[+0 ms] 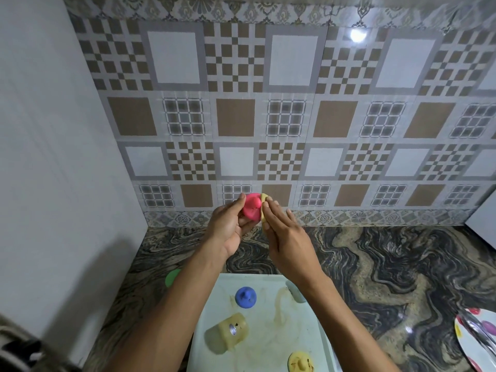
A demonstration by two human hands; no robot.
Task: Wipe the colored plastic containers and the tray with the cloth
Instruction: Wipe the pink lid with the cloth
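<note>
My left hand [228, 226] grips a pink plastic lid [251, 209] with a knob, raised in front of the tiled wall. My right hand [284, 234] presses a yellow cloth [264, 210] against the lid's right edge, fingers straight over it. Below my arms lies the pale green tray [268, 331], smeared with yellowish streaks. On the tray sit a blue lid [245, 297], a clear container [228, 335] lying on its side with yellow residue, and a stained yellow lid [302, 362]. A green lid [171, 277] rests on the counter left of the tray.
A dark marbled counter [389, 264] runs to the patterned tile wall. A white plate [475, 342] with coloured spots and a metal utensil lies at the right edge. A grey wall closes in on the left. Part of a clear object [295, 291] shows beside my right forearm.
</note>
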